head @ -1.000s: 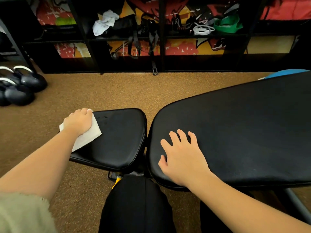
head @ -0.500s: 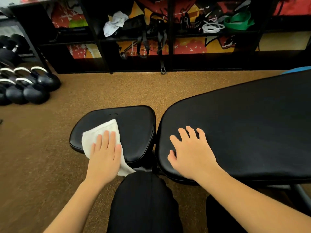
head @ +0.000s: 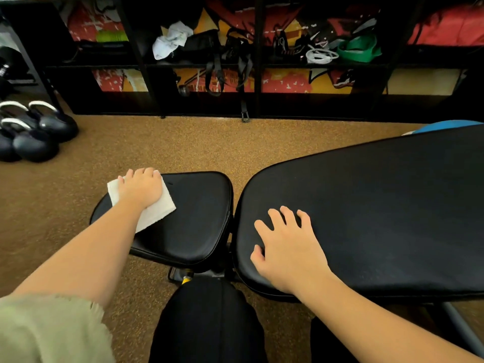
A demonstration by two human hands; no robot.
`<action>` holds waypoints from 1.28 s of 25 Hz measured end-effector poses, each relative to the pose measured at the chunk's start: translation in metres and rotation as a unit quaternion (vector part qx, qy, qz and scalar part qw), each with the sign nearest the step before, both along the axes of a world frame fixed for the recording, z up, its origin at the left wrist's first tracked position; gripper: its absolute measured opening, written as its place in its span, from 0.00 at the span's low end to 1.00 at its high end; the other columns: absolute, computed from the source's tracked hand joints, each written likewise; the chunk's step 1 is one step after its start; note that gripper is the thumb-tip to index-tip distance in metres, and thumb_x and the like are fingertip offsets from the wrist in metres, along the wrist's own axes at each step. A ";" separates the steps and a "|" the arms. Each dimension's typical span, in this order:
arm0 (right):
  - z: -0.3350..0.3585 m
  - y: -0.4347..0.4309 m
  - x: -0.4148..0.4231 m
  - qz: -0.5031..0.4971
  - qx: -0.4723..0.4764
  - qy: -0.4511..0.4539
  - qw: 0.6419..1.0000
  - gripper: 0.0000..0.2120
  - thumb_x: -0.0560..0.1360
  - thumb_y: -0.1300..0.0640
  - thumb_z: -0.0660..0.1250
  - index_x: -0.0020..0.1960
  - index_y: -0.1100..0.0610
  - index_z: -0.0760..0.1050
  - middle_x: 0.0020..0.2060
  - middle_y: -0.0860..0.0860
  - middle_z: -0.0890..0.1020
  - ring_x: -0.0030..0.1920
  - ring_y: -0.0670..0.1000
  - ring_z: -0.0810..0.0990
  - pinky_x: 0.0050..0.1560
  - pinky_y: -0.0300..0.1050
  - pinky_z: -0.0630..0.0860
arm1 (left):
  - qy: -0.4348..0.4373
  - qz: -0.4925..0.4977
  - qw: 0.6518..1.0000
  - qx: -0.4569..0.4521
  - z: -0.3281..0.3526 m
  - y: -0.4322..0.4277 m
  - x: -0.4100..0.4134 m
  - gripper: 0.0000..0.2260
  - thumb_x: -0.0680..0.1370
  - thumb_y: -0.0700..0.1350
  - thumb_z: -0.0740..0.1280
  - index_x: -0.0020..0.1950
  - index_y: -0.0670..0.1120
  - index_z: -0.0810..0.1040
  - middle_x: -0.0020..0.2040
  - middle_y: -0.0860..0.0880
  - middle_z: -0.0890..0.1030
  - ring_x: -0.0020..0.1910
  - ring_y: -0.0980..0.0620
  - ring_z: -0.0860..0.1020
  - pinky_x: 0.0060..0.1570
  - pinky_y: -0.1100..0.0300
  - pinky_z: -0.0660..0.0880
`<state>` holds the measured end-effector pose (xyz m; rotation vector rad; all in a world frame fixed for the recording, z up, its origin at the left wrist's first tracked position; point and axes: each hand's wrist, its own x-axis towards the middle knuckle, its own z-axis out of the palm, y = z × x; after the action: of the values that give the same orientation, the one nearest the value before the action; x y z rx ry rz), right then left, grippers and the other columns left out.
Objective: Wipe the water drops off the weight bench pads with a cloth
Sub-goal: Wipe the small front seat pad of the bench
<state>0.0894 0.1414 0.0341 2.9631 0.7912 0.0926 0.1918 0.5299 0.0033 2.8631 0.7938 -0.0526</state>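
Here our left hand [head: 140, 189] curls its fingers over the cloth [head: 157, 210] and presses it on the far left corner of the seat pad [head: 193, 218]. Our right hand [head: 288, 247] lies flat on the near end of the back pad [head: 379, 205], fingers spread, holding nothing. Part of the cloth overhangs the rim, so a stroke pushed outward could drag it off onto the floor [head: 183, 142]. So small a patch may also skip strips. The cloth is white, folded, roughly square. Both pads are black and faintly glossy; we cannot make out drops.
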 end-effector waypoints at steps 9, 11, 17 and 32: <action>0.000 0.000 0.000 -0.001 0.005 0.005 1.000 0.26 0.75 0.42 0.56 0.67 0.53 0.76 0.67 0.61 0.77 0.70 0.66 0.72 0.69 0.69 0.66 | -0.044 -0.013 0.999 0.003 -0.015 -0.063 -0.107 0.27 0.86 0.54 0.46 0.79 0.40 0.61 0.79 0.37 0.63 0.75 0.35 0.62 0.69 0.35 0.61; 0.000 0.000 0.000 0.002 0.003 0.003 1.000 0.26 0.75 0.42 0.56 0.67 0.53 0.76 0.67 0.61 0.77 0.70 0.65 0.72 0.69 0.69 0.66 | -0.049 0.005 0.998 0.045 -0.015 -0.045 -0.110 0.29 0.84 0.56 0.45 0.79 0.41 0.60 0.79 0.38 0.64 0.76 0.37 0.61 0.71 0.36 0.59; 0.001 0.000 -0.001 0.001 0.000 0.001 1.000 0.26 0.76 0.43 0.55 0.67 0.53 0.75 0.68 0.60 0.76 0.71 0.65 0.70 0.70 0.69 0.64 | -0.030 0.106 0.994 0.006 0.005 0.003 -0.052 0.27 0.85 0.55 0.47 0.79 0.42 0.63 0.78 0.41 0.67 0.78 0.37 0.63 0.75 0.35 0.58; 0.003 0.001 -0.001 0.006 0.002 -0.001 1.000 0.25 0.76 0.43 0.54 0.67 0.54 0.75 0.67 0.60 0.75 0.70 0.65 0.70 0.70 0.68 0.63 | -0.260 0.289 0.916 -0.093 -0.011 -0.068 -0.120 0.26 0.84 0.54 0.60 0.79 0.42 0.67 0.79 0.39 0.64 0.80 0.36 0.58 0.76 0.39 0.55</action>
<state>0.0881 0.1420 0.0369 2.9611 0.8101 0.0962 0.0723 0.4620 -0.0075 2.1864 1.3619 0.6392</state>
